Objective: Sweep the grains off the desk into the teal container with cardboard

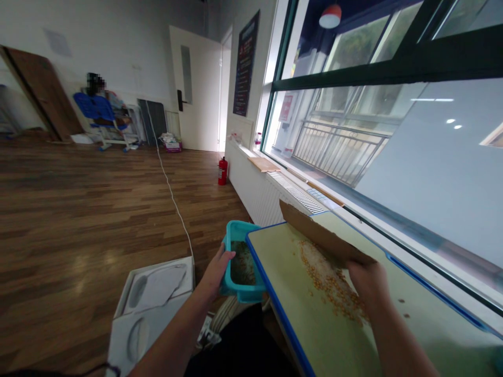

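**Cardboard and tub meeting at the worktop's left edge**

The left hand is gripping the near left wall of a teal tub. Its fingers are curling over the rim, and it is holding the tub up off the floor, right against the blue-trimmed left edge of the worktop. Something dark and speckled is lying inside the tub, but it is too blurred to identify.

The right hand is closing firmly over the near end of a strip of brown cardboard. The strip is standing tilted on its long edge and stretching from the hand away to the worktop's far left corner.

Yellow kernels are lying in a loose band on the worktop, just left of the cardboard and the hand. They are sitting between the strip and the tub, and a few stray ones are lying to the right of the wrist.

An open white box is sitting on the wooden floor left of the tub. A white cable is trailing away across the floor towards the far wall. A red fire extinguisher is standing far off below the window wall.
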`<state>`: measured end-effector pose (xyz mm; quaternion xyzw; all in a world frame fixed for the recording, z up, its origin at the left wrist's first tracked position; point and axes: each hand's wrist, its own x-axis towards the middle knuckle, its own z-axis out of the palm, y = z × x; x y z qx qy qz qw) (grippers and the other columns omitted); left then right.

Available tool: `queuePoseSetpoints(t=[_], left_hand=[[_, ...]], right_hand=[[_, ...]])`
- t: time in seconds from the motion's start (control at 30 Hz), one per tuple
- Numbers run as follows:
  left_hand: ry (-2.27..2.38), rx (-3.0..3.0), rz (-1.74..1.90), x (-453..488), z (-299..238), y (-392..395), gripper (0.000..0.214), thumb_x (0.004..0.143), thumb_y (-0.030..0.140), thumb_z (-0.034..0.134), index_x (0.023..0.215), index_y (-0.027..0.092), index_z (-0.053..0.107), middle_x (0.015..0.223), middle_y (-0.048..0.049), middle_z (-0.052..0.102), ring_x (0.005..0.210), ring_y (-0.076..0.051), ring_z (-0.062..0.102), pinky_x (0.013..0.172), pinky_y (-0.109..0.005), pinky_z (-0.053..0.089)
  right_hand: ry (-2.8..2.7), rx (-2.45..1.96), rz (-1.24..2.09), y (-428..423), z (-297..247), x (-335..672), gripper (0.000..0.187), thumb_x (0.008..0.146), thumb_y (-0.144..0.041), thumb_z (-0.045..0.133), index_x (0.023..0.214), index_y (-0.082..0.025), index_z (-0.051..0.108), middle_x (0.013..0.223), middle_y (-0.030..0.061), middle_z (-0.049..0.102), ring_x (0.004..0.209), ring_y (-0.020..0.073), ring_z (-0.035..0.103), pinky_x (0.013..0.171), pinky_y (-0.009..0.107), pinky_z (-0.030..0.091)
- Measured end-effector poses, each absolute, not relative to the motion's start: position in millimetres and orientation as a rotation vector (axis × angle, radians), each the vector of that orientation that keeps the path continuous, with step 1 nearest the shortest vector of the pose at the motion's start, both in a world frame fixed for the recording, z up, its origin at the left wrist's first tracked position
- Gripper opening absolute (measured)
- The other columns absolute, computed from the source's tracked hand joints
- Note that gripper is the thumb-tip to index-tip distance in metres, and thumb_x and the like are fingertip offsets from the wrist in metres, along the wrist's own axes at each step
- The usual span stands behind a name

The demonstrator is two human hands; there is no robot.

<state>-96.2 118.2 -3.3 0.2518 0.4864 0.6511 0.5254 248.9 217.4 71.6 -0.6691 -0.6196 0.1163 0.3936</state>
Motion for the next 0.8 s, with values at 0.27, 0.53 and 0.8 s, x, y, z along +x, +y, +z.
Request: queuePoseSetpoints(t=[0.27, 0.53, 0.8], left_hand=[[1.112, 0.616, 1.509, -97.9, 3.1, 112.7, 0.056, 0.073, 0.043, 0.068, 0.123, 0.016, 0.062, 0.114, -0.0104, 0.073, 0.109, -0.03, 0.066, 0.093, -0.04, 0.052], [1.148, 0.483, 1.461, -95.9, 10.8, 105.2, 0.053, 0.071, 0.046, 0.07, 0.115, 0.016, 0.067, 0.098, -0.0109, 0.076, 0.1, -0.032, 0.07, 0.088, -0.041, 0.055], [1.134, 0.545, 1.462, -101.7, -1.4, 109.9, 0.054, 0.071, 0.045, 0.07, 0.117, 0.017, 0.066, 0.1, -0.0097, 0.076, 0.101, -0.031, 0.069, 0.088, -0.039, 0.054]], right_hand=[[-1.523, -1.537, 0.492, 213.4, 66.1, 250.9, 0.028, 0.059, -0.026, 0.056, 0.077, -0.014, 0.073, 0.065, 0.0046, 0.067, 0.069, 0.0237, 0.06, 0.063, 0.032, 0.046], [-1.482, -1.508, 0.584, 212.9, 68.8, 248.2, 0.025, 0.055, -0.023, 0.056, 0.073, -0.018, 0.072, 0.07, 0.0051, 0.07, 0.073, 0.0251, 0.063, 0.066, 0.033, 0.049], [-1.496, -1.543, 0.624, 206.5, 81.2, 237.0, 0.026, 0.052, -0.023, 0.053, 0.069, -0.021, 0.072, 0.066, 0.0044, 0.07, 0.066, 0.0249, 0.061, 0.059, 0.033, 0.049]])
